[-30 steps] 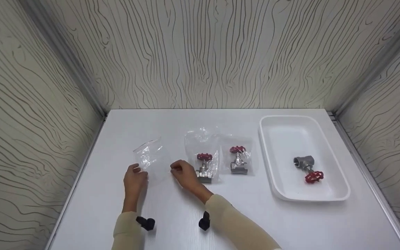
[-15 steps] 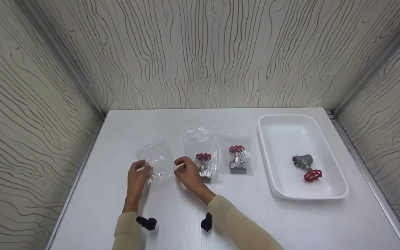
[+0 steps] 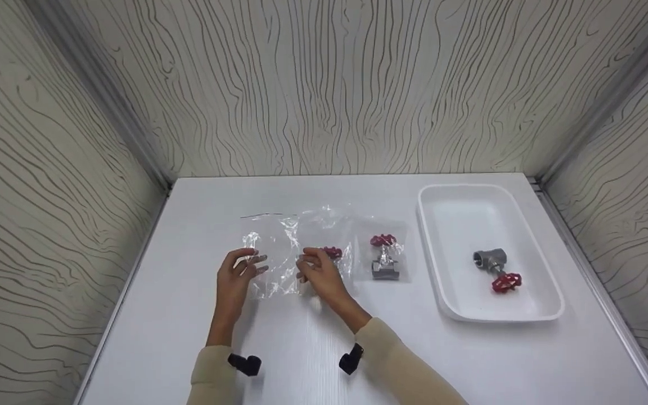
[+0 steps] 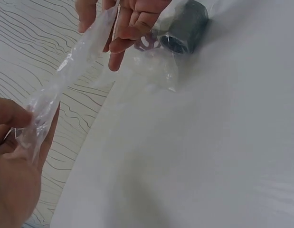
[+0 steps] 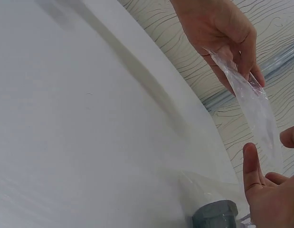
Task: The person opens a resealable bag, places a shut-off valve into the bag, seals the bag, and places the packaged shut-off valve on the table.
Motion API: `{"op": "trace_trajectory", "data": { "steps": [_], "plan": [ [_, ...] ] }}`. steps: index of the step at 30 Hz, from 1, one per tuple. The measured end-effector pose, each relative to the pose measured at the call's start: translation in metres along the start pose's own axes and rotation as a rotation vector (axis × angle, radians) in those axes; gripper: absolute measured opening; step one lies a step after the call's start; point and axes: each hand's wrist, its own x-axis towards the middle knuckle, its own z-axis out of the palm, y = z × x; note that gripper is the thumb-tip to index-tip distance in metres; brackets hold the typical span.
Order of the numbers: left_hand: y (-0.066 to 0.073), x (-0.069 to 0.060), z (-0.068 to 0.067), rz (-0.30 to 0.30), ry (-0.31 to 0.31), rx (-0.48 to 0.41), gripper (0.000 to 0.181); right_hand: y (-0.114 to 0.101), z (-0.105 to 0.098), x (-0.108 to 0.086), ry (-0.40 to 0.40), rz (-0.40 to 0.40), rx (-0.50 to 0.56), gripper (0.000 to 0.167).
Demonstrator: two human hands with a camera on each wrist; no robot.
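Note:
A clear plastic zip bag (image 3: 276, 242), with no contents visible, is held up off the table between both hands. My left hand (image 3: 233, 287) pinches its left edge, with thumb and fingers on either side of the film in the left wrist view. At the opposite edge, my right hand (image 3: 327, 281) holds the bag between thumb and fingers. Just behind the right hand lies a bagged valve, its red handwheel (image 3: 333, 252) showing and its body mostly covered in the head view. The left wrist view shows that valve's grey metal body (image 4: 187, 28).
Right of the hands, a second bagged valve (image 3: 385, 270) lies on the white table (image 3: 200, 202). Farther right stands a white tray (image 3: 439, 292) with one loose red-handled valve (image 3: 495, 261) in it. Wood-patterned panels (image 3: 324, 84) enclose the back and sides.
Both hands have moved right and slightly up with the bag, which is raised and now faces the head camera more squarely. The right hand now covers part of the nearer bagged valve.

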Motion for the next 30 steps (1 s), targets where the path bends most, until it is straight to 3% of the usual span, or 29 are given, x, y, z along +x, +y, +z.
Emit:
{"op": "trace_trajectory", "data": {
  "steps": [6,9,16,22,30],
  "plan": [
    [0.01,-0.006,0.013,0.036,-0.068,-0.021,0.037,-0.001,-0.012,-0.002,0.003,-0.011,-0.064,0.051],
    [0.012,-0.009,0.018,0.034,-0.102,-0.032,0.037,-0.002,-0.018,-0.005,-0.022,-0.038,-0.039,0.049],
    [0.012,-0.017,0.03,0.057,-0.105,0.069,0.03,-0.005,-0.034,-0.012,-0.032,-0.082,-0.038,0.035],
    [0.011,-0.018,0.044,0.085,-0.102,-0.008,0.028,-0.01,-0.053,-0.021,-0.036,-0.14,-0.049,0.033],
    [0.009,-0.021,0.067,0.138,-0.16,-0.075,0.045,-0.009,-0.081,-0.036,-0.004,-0.149,-0.042,0.035]
  ]
}}
